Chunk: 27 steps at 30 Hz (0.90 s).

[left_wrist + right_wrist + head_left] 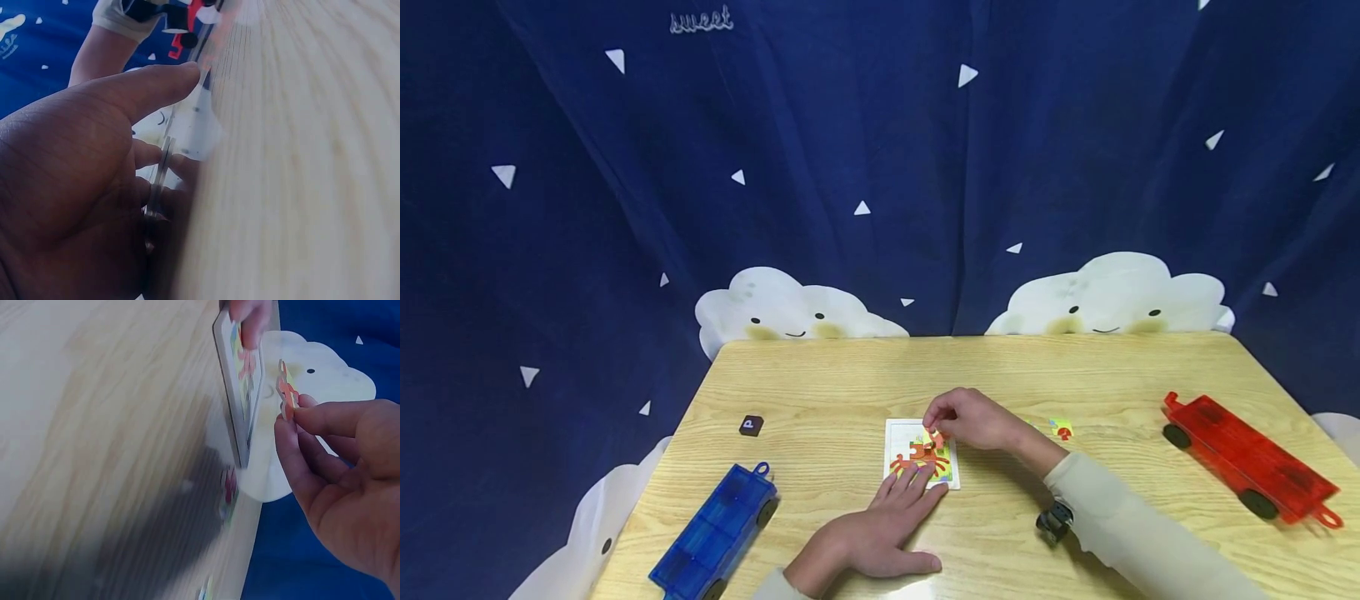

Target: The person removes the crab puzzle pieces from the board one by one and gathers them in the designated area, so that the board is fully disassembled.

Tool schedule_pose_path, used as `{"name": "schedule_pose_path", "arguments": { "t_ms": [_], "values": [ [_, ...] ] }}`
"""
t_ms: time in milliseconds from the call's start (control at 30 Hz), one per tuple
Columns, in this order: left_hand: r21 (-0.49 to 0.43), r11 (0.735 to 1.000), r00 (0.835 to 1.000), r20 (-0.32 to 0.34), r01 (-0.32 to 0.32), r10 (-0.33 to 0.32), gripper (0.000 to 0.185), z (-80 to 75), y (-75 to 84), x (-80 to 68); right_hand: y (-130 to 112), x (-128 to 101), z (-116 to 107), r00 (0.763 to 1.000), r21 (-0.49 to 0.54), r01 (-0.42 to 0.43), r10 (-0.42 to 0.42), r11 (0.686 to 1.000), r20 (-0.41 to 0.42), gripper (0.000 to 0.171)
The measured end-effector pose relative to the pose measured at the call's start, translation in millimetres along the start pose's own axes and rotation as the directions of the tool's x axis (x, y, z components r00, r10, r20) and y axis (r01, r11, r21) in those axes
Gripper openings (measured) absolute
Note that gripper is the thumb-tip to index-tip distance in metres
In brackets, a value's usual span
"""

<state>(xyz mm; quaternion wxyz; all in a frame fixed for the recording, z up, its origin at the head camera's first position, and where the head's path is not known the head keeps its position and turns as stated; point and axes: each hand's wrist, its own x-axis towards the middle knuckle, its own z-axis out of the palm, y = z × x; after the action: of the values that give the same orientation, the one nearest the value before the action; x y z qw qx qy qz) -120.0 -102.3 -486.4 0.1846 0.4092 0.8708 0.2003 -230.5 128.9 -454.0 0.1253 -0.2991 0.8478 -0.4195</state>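
Left hand (880, 533) flat on puzzle board (896, 437); right-wrist-only: pinched piece (287, 392).

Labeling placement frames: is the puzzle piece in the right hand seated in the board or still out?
Out. The right hand pinches the puzzle piece clear of the board; a gap shows between them.

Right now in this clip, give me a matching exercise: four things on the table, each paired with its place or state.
Things:
1. blue toy wagon
2. red toy wagon
3. puzzle board
4. puzzle piece

Places or states:
a. pinched by the right hand
b. at the table's right edge
c. under the left hand's fingers
d. near the table's front left corner

Pairs: 1-d, 2-b, 3-c, 4-a
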Motion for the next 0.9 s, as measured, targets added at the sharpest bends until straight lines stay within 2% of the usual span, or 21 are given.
{"name": "schedule_pose_path", "arguments": {
  "t_ms": [300, 600, 900],
  "values": [
    [-0.034, 0.999, 1.000, 0.013, 0.017, -0.017, 0.090, -1.5, -0.2, 0.1, 7, -22, -15, 1.000, -0.027, -0.009, 0.009, 1.000, 0.017, 0.018],
    [-0.020, 1.000, 1.000, 0.002, 0.009, -0.009, 0.090, -0.3, -1.1, -0.1, 17, -43, -19, 0.999, -0.079, -0.020, 0.022, 0.997, 0.029, 0.020],
    [-0.019, 1.000, 1.000, -0.003, 0.005, -0.005, 0.090, 0.0, -0.6, -0.1, 25, -55, -21, 1.000, -0.047, -0.018, 0.019, 0.999, 0.007, 0.017]
  ]
}}
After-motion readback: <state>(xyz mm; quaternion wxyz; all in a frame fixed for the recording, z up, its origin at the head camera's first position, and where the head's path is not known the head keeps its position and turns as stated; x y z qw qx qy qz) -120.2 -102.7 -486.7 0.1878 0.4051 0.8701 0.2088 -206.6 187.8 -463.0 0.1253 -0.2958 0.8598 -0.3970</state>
